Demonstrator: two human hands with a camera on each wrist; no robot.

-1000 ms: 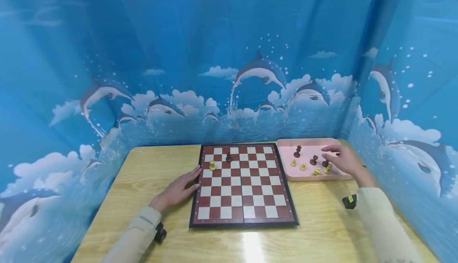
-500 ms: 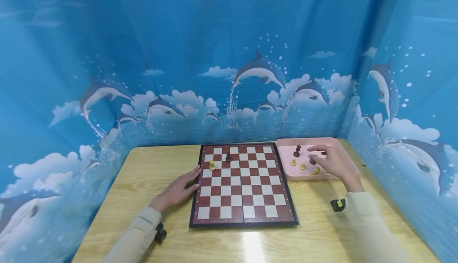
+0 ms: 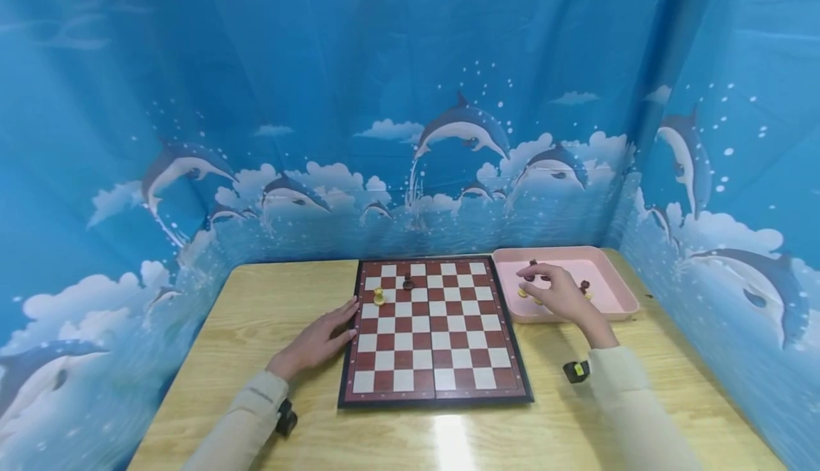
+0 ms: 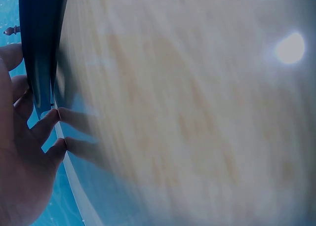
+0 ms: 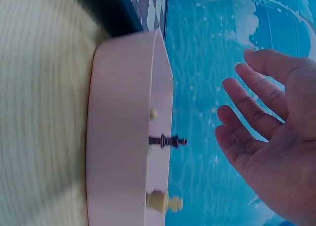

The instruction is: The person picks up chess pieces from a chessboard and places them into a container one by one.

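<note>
A red-and-white chessboard (image 3: 456, 339) lies on the wooden table. My left hand (image 3: 317, 339) rests against its left edge, fingers extended. Near the board's far left corner stand a gold chess piece (image 3: 379, 297) and a dark chess piece (image 3: 408, 282). Over the pink tray (image 3: 618, 302) hovers my right hand (image 3: 564, 297), holding nothing, its relaxed fingers above the pieces. In the right wrist view a dark chess piece (image 5: 167, 141) and a gold king (image 5: 160, 201) rise past the tray wall. The hand hides some pieces in the head view.
More dark and gold pieces, such as the dark piece (image 3: 584, 286), are in the tray, which sits against the board's far right side. A blue dolphin-print curtain (image 3: 320, 101) hangs behind and beside the table (image 3: 275, 282).
My right hand has moved left across the tray, uncovering pieces at its right and covering those at its left. My left hand has stayed at the board's edge.
</note>
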